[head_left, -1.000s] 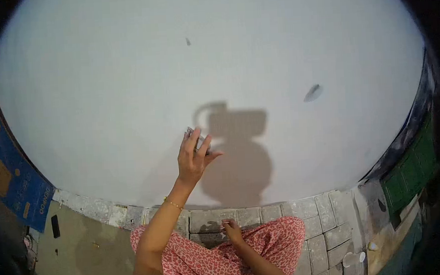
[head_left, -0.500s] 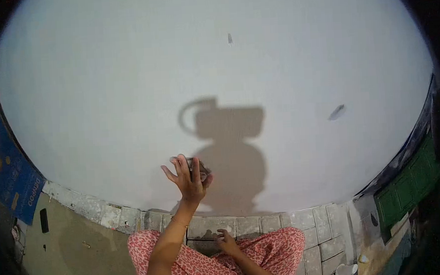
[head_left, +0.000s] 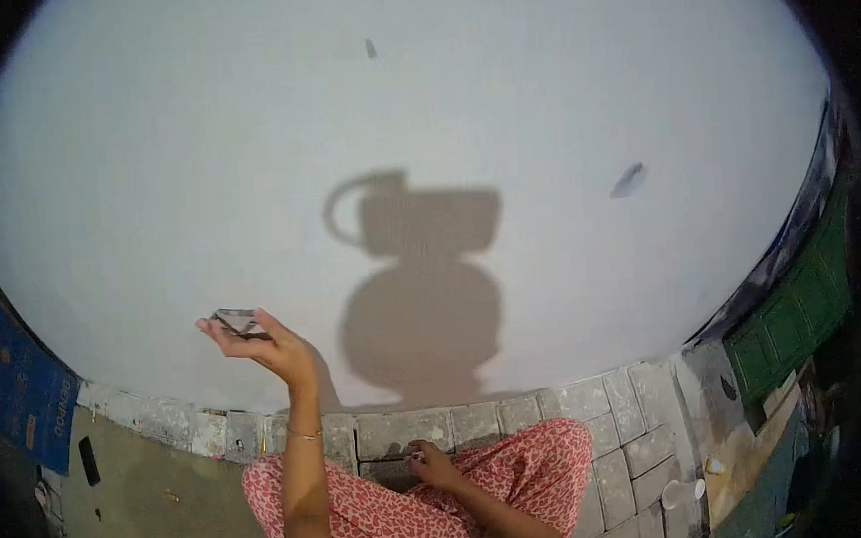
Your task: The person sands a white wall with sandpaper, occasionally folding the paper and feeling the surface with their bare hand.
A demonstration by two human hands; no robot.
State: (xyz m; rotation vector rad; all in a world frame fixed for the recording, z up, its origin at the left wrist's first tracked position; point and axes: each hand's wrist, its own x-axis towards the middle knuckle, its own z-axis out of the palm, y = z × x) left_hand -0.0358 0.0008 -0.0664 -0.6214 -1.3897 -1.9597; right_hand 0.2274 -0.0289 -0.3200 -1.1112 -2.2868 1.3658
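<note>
My left hand (head_left: pixel 274 355) is raised in front of a pale wall (head_left: pixel 597 289), left of the big shadow. Thumb and fingers are closed on a small folded grey sheet (head_left: pixel 238 321), its creased edge showing between them. Its exact material I cannot tell. A thin bracelet circles that wrist. Low at the middle, my right hand (head_left: pixel 435 466) rests by my lap over the patterned pink trousers (head_left: pixel 385 520), its fingers loosely bent and apart.
Two grey patches mark the wall, one high (head_left: pixel 371 49) and one at right (head_left: pixel 628 181). Paving bricks (head_left: pixel 405 433) run along its foot. At left lie a blue cardboard sheet (head_left: pixel 19 398) and a black phone-like slab (head_left: pixel 89 461); a green panel (head_left: pixel 789 323) stands right.
My left hand has moved left along the wall and turned, so the folded grey sheet shows above the fingers. The view has shifted slightly. My right hand stays near my lap.
</note>
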